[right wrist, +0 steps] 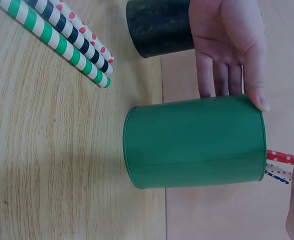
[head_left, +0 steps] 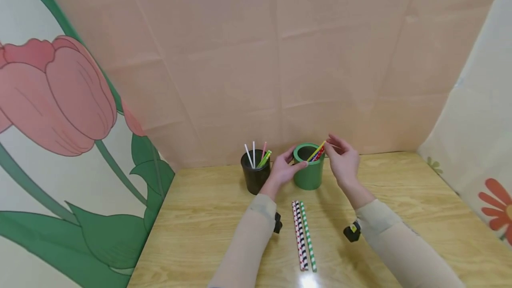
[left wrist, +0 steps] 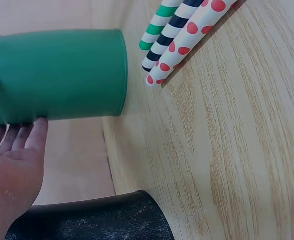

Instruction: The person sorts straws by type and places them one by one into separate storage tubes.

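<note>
A green cylindrical cup (head_left: 308, 178) stands on the table near the back wall. My left hand (head_left: 283, 170) holds it from the left, thumb at the front rim and fingers along the side, also seen in the left wrist view. Several patterned paper straws, among them a yellow straw (head_left: 317, 150) and a red straw with white stars (right wrist: 285, 157), lean out over the cup's right rim. At their upper ends is my right hand (head_left: 345, 161), its thumb and fingertips pinching the red straw. In the right wrist view, only part of that hand shows at the edge.
Left of the green cup stands a black cup (head_left: 255, 180) with white, pink and green sticks in it. In front lie three paper straws side by side: red-dotted (left wrist: 191, 42), black-striped (right wrist: 77, 37) and green-striped (head_left: 308, 237). A paper-covered wall (head_left: 224, 79) rises behind the table.
</note>
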The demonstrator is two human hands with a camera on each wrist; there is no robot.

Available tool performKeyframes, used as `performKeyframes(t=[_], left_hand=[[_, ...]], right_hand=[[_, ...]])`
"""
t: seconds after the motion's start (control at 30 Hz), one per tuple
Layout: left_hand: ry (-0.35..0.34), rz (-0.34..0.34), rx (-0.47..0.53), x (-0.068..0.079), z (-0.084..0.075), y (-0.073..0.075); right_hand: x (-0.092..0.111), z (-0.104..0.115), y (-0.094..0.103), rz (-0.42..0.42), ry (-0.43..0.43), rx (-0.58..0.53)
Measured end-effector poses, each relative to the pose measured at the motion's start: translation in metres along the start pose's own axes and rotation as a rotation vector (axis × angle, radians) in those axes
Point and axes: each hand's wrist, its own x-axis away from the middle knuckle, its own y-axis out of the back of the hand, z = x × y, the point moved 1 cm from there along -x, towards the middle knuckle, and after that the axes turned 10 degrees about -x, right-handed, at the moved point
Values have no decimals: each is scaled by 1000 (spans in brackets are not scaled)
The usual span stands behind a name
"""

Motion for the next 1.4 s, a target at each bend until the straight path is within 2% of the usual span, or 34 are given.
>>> performKeyframes(t=[0.33,0.5,0.7,0.87,0.93,1.03,1.1,1.17,1.3,1.4], left_hand=[[16,-1,-33,1,3,0],[28,-2,-32,2,2,1],[25,1,-31,4,0,1],[25,5,-34,2,-2,0],[23,6,-34,1,-3,0],[14,4,-32,1,-3,0],[6,2,-23,2,-5,1],[6,-3,-15,3,-6,1],[16,-7,-7,4,-7,2],[10,-3,-2,3,-6,1]], right_hand=[[2,0,4,-41,3,1],[3,-3,8,-74,-9,-59],[7,-9,14,-116,-70,-119],[12,-13,18,-160,-75,-231],[17,-17,20,-182,-94,-279],[27,-26,23,-196,-167,-311],[34,-34,26,-168,-220,-272],[40,-41,28,-105,-289,-221],[51,-53,31,96,-413,-66],[60,-61,34,233,-459,22]])
